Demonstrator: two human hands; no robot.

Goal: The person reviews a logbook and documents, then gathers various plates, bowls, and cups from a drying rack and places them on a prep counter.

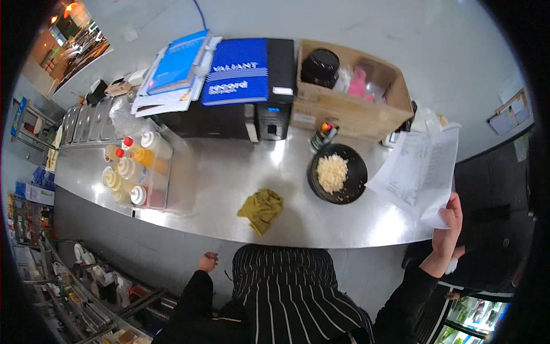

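Observation:
My right hand (449,219) grips the lower right corner of some printed paper sheets (412,172), which hang tilted at the right end of the steel counter. Just left of the sheets, a round black bowl (316,187) holds a heap of pale, shredded or grainy food (332,173). My left hand (208,262) hangs below the counter's front edge, left of my striped apron (288,292). Its fingers look curled in, and nothing shows in them. A crumpled olive-yellow cloth (261,210) lies on the steel counter (206,172), left of the bowl.
A clear bin (165,189) of squeeze bottles stands left. Behind are a black microwave (206,124) under books and papers, a cardboard box (343,109) and a pen cup (322,138). Steel lidded pans (96,120) sit far left. Part of another person's hand (459,252) shows at right.

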